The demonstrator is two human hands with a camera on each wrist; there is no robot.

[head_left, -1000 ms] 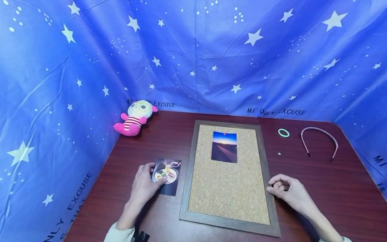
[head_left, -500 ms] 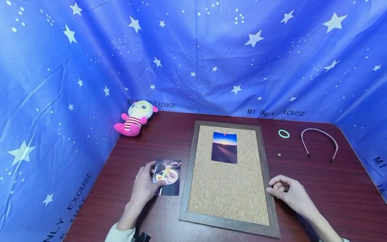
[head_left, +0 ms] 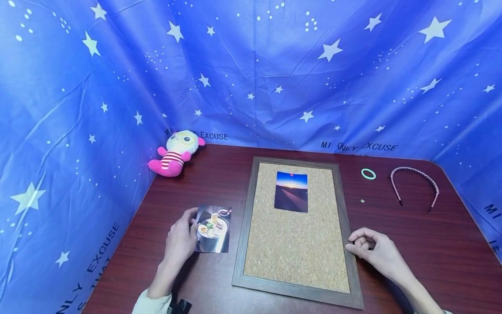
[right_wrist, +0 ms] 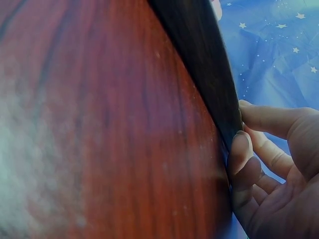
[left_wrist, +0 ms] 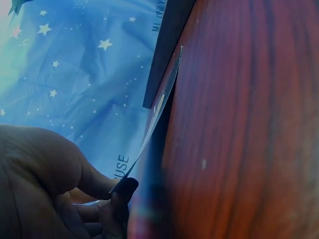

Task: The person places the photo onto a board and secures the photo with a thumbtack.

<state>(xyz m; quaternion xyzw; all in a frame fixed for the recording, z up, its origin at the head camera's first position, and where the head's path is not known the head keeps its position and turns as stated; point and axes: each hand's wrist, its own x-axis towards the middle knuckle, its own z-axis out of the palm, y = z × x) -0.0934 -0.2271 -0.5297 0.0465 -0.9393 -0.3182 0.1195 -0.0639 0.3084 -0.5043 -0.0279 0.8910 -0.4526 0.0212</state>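
Observation:
In the head view, my left hand (head_left: 181, 235) pinches the left edge of a photo print (head_left: 213, 231) showing a noodle bowl. The left wrist view shows the photo (left_wrist: 158, 117) almost edge-on, tilted off the table, its near edge between thumb and finger. A wood-framed cork board (head_left: 294, 257) lies to the right of it, with a sunset road photo (head_left: 291, 192) fixed at its top by a red pin (head_left: 291, 174). On the board's right side, my right hand (head_left: 378, 250) holds the frame's edge (right_wrist: 209, 64) with curled fingers.
A pink and white plush toy (head_left: 176, 152) sits at the back left. Right of the board lie a mint-green ring (head_left: 368, 170), a tiny round piece (head_left: 362, 201) and a pink headband (head_left: 415, 170). Blue star-printed curtains (head_left: 251, 65) enclose the dark red table (head_left: 219, 174).
My left hand has shifted slightly left with the noodle photo, and its thumb has slid off the picture to the edge. The right hand keeps its place on the frame.

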